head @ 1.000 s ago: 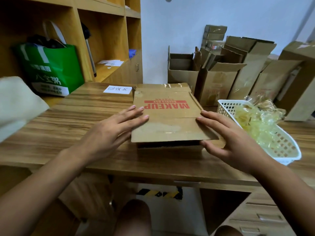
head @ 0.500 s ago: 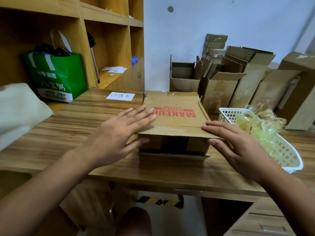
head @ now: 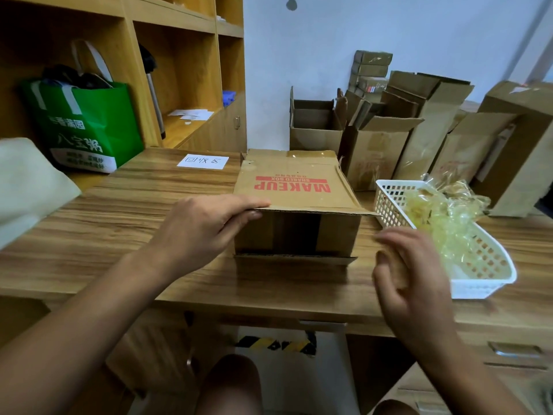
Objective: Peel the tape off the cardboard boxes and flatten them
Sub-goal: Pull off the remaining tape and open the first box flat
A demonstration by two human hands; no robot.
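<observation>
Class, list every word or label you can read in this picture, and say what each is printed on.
"MAKEUP": red, upside down, on the cardboard box.
"SHARED BOX": same box, smaller red print.
The tiny line beside it: too small to read.
"回收区": on the paper slip.
"八宝粥": on the green bag; its smaller lines are blurred.

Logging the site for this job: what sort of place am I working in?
Probably a small office or stockroom doubling as a recycling corner: a wooden desk beside open shelving, opened cardboard boxes piled against the wall, and a white basket full of peeled tape.
</observation>
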